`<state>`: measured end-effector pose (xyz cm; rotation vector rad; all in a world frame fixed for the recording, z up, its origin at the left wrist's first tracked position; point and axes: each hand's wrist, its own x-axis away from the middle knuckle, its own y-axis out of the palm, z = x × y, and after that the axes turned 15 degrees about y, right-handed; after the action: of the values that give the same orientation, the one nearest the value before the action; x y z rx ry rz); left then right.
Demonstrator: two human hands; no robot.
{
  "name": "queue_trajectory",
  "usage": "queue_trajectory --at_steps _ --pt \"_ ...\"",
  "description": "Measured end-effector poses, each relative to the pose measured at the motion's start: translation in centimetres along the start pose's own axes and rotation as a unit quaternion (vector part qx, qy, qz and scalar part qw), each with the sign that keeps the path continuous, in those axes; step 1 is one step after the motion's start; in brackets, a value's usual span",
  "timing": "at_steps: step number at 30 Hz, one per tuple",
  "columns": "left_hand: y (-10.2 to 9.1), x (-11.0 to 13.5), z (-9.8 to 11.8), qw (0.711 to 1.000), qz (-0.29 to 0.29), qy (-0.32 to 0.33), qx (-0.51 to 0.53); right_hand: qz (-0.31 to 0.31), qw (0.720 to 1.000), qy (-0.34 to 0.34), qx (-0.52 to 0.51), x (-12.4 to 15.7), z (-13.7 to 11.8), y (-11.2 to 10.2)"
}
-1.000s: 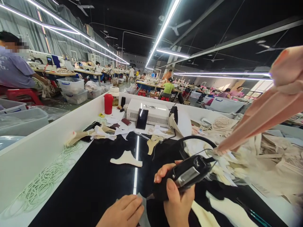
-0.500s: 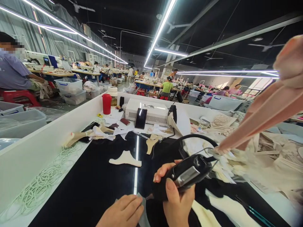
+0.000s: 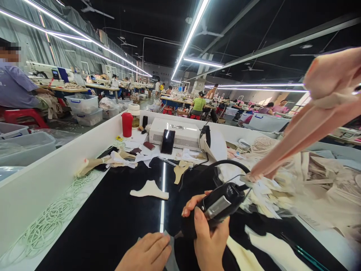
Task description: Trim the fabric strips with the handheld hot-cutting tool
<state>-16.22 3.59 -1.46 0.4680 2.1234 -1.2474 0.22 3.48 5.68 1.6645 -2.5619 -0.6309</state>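
My right hand grips a black handheld corded tool with a silver plate on its side, its tip pointing down and left at a grey fabric piece. My left hand lies flat, pressing that piece onto the black work surface. The tool's black cable loops back toward a white box machine. A cream cut fabric piece lies ahead of my hands.
A pink fabric bundle hangs in from the upper right over a heap of cream fabric pieces. White cord is coiled at left by the white table wall. A red cup and a phone stand at the back. Other people work at distant tables.
The tool in my right hand has shifted slightly left and tilted. The pink bundle at the right swung a little. My left hand stays in place.
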Motion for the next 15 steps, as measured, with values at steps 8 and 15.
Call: queue_trajectory --at_steps 8,15 --pt "1.1 0.4 0.4 0.999 0.042 -0.018 -0.012 -0.046 0.998 -0.031 -0.016 -1.0 0.5 0.0" --pt "0.9 0.2 0.3 0.999 0.044 -0.012 -0.015 -0.029 0.999 0.012 -0.036 -0.3 0.5 1.1"
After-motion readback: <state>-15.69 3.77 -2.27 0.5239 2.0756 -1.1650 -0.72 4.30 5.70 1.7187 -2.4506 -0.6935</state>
